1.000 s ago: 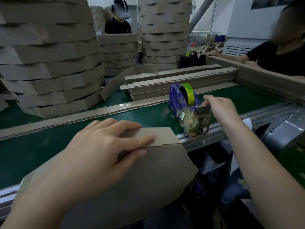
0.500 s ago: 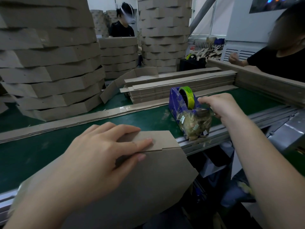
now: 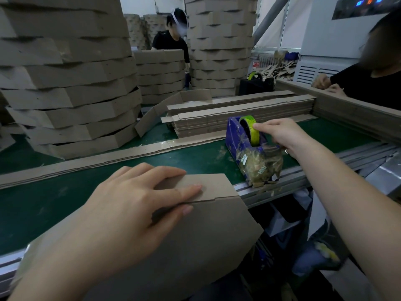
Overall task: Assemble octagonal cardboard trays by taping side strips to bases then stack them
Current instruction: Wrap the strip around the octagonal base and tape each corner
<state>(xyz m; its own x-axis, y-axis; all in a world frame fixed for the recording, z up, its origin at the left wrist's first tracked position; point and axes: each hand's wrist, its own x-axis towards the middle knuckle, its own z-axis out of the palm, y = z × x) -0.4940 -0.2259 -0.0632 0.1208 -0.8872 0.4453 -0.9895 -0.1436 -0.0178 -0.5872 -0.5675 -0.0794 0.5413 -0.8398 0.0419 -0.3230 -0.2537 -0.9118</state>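
A flat cardboard base (image 3: pixel 195 246) hangs over the near edge of the green belt (image 3: pixel 39 205). A side strip's end (image 3: pixel 214 185) lies along the base's far edge. My left hand (image 3: pixel 134 203) lies flat over that seam, with its straight fingers pressing both pieces. A blue tape dispenser (image 3: pixel 233 135), its front crusted with old tape bits, stands on the belt to the right. My right hand (image 3: pixel 282 135) is at its green tape roll (image 3: pixel 249 127): the index fingertip is on the roll, the other fingers curl down beside it, and the thumb is hidden.
Tall stacks of finished trays (image 3: pixel 69 83) fill the left and the back (image 3: pixel 219 51). A pile of flat side strips (image 3: pixel 238 111) lies behind the dispenser, and one long strip (image 3: pixel 108 159) runs across the belt. A person (image 3: pixel 368 83) works at the right, another (image 3: pixel 173 38) at the back.
My right hand has moved from the dispenser's front cutter up to the green roll. My left hand has stayed pressed on the cardboard seam.
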